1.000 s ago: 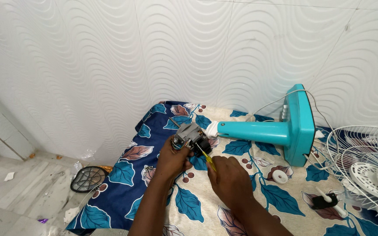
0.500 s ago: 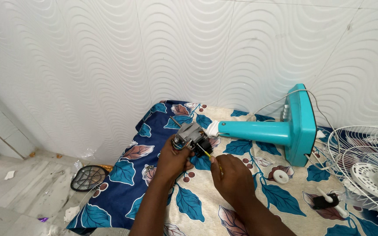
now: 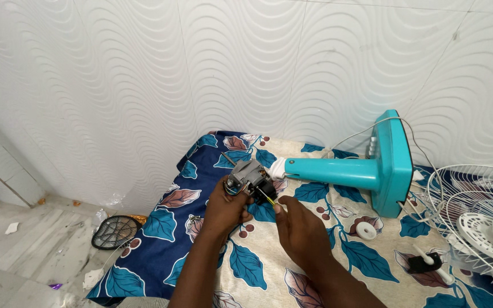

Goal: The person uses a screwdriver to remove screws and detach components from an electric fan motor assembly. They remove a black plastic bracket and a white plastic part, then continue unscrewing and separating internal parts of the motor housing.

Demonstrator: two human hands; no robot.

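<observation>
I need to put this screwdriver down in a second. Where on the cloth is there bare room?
Bare cloth lies between the forearms, and left of the left hand toward the bed edge. The right side is crowded: teal fan stand, white cap, black knob, wire fan guard.

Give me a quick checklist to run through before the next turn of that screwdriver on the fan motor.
1. Left hand steadies the fan motor: ok.
2. Right hand grips the yellow screwdriver: ok.
3. Tip seated in a screw: cannot tell, too small.
4. Teal fan stand lies flat on the leaf-print cloth: ok.
5. White wire guard is apart from both hands: ok.
</observation>
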